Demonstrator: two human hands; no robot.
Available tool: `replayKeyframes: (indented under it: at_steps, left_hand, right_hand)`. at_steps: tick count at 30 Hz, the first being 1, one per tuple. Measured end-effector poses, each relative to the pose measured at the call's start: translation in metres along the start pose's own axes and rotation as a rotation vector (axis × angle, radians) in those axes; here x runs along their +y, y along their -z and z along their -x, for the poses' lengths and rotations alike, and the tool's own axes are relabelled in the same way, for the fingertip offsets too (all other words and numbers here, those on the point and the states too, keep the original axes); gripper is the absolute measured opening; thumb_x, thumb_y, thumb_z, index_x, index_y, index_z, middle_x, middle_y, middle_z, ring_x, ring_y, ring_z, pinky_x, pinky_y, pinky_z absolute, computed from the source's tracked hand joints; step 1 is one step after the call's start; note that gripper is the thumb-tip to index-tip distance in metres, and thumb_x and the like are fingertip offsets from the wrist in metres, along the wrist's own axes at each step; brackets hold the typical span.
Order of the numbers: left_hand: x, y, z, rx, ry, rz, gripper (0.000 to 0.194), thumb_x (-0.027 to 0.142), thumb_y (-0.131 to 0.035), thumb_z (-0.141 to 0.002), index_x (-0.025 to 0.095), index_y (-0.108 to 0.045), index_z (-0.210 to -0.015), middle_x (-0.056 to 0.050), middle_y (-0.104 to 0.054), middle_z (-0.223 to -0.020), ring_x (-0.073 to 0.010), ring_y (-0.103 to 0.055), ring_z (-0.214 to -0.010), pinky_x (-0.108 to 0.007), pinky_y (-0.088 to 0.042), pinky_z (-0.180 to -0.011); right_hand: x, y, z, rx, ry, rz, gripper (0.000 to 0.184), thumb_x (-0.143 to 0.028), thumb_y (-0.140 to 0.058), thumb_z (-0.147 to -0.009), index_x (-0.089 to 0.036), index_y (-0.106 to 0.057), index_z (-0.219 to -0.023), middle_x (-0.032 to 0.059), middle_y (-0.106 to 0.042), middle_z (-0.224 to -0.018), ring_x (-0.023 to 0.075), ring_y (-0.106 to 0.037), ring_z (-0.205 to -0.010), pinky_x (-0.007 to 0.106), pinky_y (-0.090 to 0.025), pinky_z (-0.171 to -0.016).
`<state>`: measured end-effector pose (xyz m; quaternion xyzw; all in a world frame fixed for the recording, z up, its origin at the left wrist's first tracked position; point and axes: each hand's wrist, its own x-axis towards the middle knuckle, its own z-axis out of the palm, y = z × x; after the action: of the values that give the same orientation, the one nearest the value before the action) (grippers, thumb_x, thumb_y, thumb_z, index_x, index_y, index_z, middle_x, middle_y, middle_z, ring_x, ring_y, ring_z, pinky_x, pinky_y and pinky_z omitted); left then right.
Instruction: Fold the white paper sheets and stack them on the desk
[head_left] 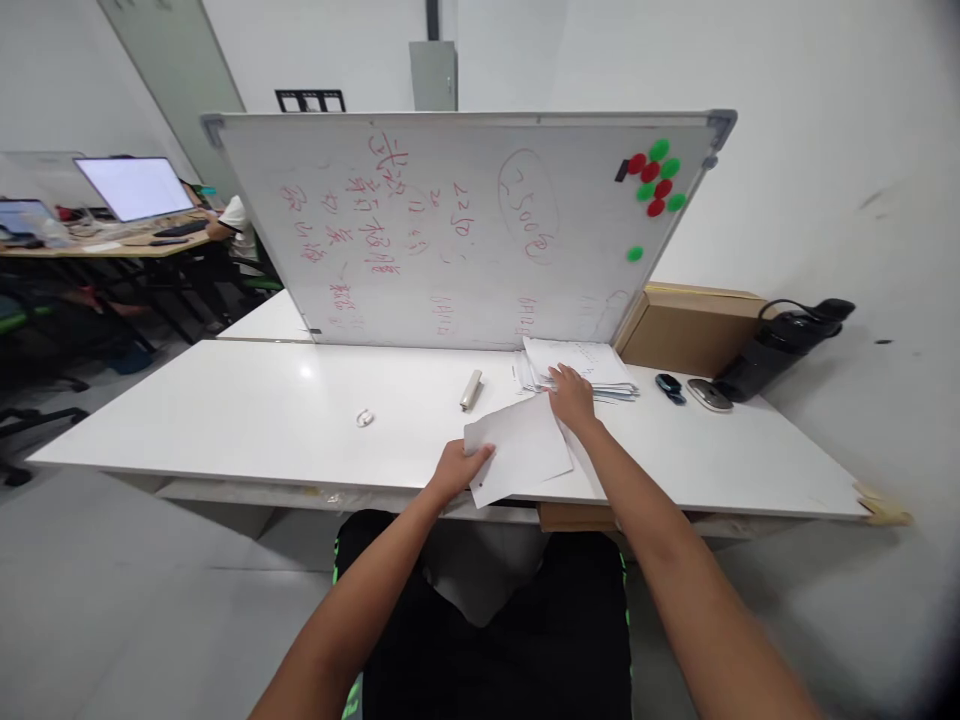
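Note:
My left hand (457,470) pinches the left edge of a white sheet of paper (521,450), thumb on top, at the front edge of the desk. The sheet's far right corner reaches my right hand (573,398). The fingers of that hand are curled at the near left edge of a stack of papers (600,365), which lies against the whiteboard. Whether they grip the stack or only its top sheets is hard to tell. A pale stapler (471,390) lies left of the stack, apart from both hands.
A whiteboard (450,230) with red writing and magnets stands across the desk (262,420). On the right are a cardboard box (690,325), black bottle (787,345), mouse (709,394) and dark watch (670,387). A small white looped item (364,418) lies left. Another person (232,225) sits behind.

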<state>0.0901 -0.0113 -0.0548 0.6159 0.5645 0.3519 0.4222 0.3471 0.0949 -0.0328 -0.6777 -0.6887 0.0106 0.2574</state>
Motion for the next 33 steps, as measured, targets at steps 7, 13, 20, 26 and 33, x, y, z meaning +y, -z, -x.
replayKeyframes:
  at_steps: [7,13,20,26,33]
  left_hand:
    - [-0.001,0.001,-0.004,0.031,-0.014,0.046,0.042,0.051,-0.06,-0.08,0.013,-0.068,-0.095,-0.012,-0.072,-0.099,-0.028,-0.066,-0.092,-0.036,-0.052,-0.076]
    - [0.002,0.006,-0.006,-0.04,-0.034,0.076,0.049,0.049,-0.067,-0.075,0.013,-0.064,-0.109,-0.012,-0.069,-0.109,-0.028,-0.065,-0.097,-0.036,-0.052,-0.082]
    - [0.005,0.005,-0.009,-0.036,-0.046,0.143,0.055,0.062,-0.041,-0.087,0.013,-0.065,-0.097,-0.01,-0.069,-0.104,-0.0243,-0.062,-0.093,-0.034,-0.048,-0.083]
    - [0.007,0.003,-0.007,-0.062,-0.022,0.168,0.067,0.069,-0.023,-0.089,0.015,-0.057,-0.067,-0.005,-0.062,-0.066,-0.0173,-0.054,-0.065,-0.029,-0.043,-0.064]
    - [0.003,-0.001,-0.008,-0.05,-0.059,0.146,0.049,0.062,-0.047,-0.083,0.017,-0.052,-0.066,0.002,-0.051,-0.059,-0.0131,-0.046,-0.058,-0.024,-0.035,-0.056]
  right_hand:
    - [-0.015,0.008,-0.021,0.104,-0.006,-0.016,0.023,-0.018,-0.04,-0.092,-0.021,-0.062,-0.097,0.0064,-0.061,-0.12,0.0206,-0.046,-0.12,0.052,-0.009,-0.11]
    - [-0.032,0.039,0.011,0.266,0.088,-0.083,0.028,-0.024,-0.036,-0.095,-0.023,-0.059,-0.111,0.0064,-0.06,-0.124,0.0213,-0.047,-0.121,0.049,-0.015,-0.111]
    - [-0.059,0.047,0.121,0.278,0.324,-0.173,0.025,-0.031,-0.047,-0.091,-0.027,-0.065,-0.107,0.0048,-0.066,-0.117,0.0241,-0.057,-0.114,0.048,-0.028,-0.108]
    - [-0.073,0.015,0.177,0.202,0.422,-0.259,0.027,-0.024,-0.047,-0.091,-0.028,-0.064,-0.111,0.0038,-0.068,-0.115,0.0226,-0.062,-0.109,0.044,-0.042,-0.097]
    - [-0.086,-0.006,0.205,0.31,0.412,-0.24,0.025,-0.014,-0.052,-0.089,-0.019,-0.065,-0.109,0.0065,-0.071,-0.107,0.021,-0.065,-0.1,0.038,-0.046,-0.09]
